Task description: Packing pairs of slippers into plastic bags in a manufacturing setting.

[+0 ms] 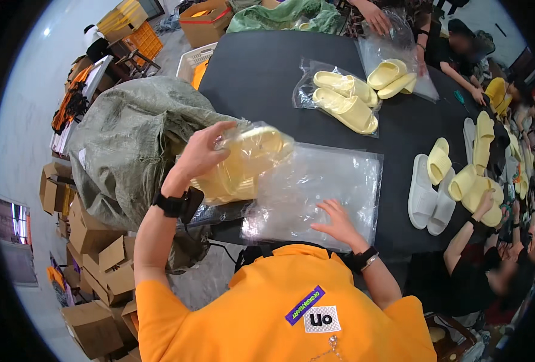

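My left hand (202,152) grips a clear plastic bag with pale yellow slippers (261,142) inside, held up at the left of the dark table. Beneath it lie more pale yellow slippers in clear plastic (234,190), partly hidden. Fingers spread, my right hand (339,224) rests over the near part of a flat stack of clear plastic bags (330,172) and holds nothing. The stack lies right in front of me, at the table's near edge.
A grey-green woven sack (119,145) bulges against the table's left side. Beyond the stack lie a bagged slipper pair (346,99) and a loose yellow pair (393,78). White slippers (427,196) sit on the right, near co-workers' hands (486,204). Cardboard boxes (95,232) crowd the left floor.
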The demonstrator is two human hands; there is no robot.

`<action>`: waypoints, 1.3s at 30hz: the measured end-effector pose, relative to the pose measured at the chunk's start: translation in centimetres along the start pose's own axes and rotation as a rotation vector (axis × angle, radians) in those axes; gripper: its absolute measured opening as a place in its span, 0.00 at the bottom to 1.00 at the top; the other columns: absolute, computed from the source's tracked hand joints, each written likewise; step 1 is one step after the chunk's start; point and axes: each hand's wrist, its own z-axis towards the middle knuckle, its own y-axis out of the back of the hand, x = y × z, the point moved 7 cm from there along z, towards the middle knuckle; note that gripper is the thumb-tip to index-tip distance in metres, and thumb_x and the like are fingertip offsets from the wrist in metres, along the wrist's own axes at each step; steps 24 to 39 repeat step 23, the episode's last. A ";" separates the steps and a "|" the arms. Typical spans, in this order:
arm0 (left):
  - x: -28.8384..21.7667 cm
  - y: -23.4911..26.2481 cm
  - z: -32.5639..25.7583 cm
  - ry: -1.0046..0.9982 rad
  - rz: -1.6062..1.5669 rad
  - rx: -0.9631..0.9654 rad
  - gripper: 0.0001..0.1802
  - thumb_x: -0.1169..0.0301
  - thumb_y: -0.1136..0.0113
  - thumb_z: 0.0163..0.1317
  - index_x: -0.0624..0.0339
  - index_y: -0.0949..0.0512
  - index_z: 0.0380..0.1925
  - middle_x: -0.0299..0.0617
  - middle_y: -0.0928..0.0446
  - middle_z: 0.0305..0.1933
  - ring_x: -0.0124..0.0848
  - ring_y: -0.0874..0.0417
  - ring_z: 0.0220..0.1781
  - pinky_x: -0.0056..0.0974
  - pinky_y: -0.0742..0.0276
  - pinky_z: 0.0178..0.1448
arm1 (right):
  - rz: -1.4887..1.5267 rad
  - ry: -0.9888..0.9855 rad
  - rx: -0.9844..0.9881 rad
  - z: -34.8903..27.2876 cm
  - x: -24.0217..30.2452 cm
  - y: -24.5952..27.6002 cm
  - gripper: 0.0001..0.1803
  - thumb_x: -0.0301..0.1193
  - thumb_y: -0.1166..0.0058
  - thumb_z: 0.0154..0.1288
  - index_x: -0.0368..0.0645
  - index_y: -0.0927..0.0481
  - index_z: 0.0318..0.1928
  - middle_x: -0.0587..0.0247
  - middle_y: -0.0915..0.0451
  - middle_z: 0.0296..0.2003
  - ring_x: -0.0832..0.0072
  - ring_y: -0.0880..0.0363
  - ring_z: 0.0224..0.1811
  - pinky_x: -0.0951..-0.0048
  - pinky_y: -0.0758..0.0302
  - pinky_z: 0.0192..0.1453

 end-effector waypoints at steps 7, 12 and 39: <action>-1.1 -1.6 -0.5 0.129 -0.973 -0.276 0.29 0.80 0.47 0.54 0.63 0.38 0.58 0.43 0.25 0.44 0.29 0.23 0.42 0.32 0.25 0.46 | 1.000 -0.028 0.037 1.8 7.0 1.5 0.49 0.39 0.39 0.54 0.53 0.56 0.70 0.56 0.45 0.65 0.62 0.42 0.66 0.56 0.37 0.61; 1.2 -12.0 -0.6 0.350 -1.255 -0.322 0.18 0.72 0.45 0.58 0.62 0.36 0.48 0.45 0.25 0.40 0.32 0.20 0.38 0.34 0.23 0.39 | 1.318 -0.038 -0.403 1.8 5.0 7.4 0.41 0.25 0.45 0.58 0.49 0.52 0.68 0.57 0.35 0.58 0.67 0.34 0.59 0.69 0.31 0.56; 1.7 -24.1 -4.2 0.269 -0.482 0.535 0.17 0.58 0.52 0.65 0.62 0.25 0.38 0.39 0.23 0.28 0.31 0.21 0.26 0.32 0.26 0.32 | 0.801 -0.439 -0.877 -6.5 -8.7 10.2 0.48 0.32 0.42 0.57 0.55 0.59 0.70 0.50 0.58 0.69 0.58 0.54 0.70 0.51 0.52 0.68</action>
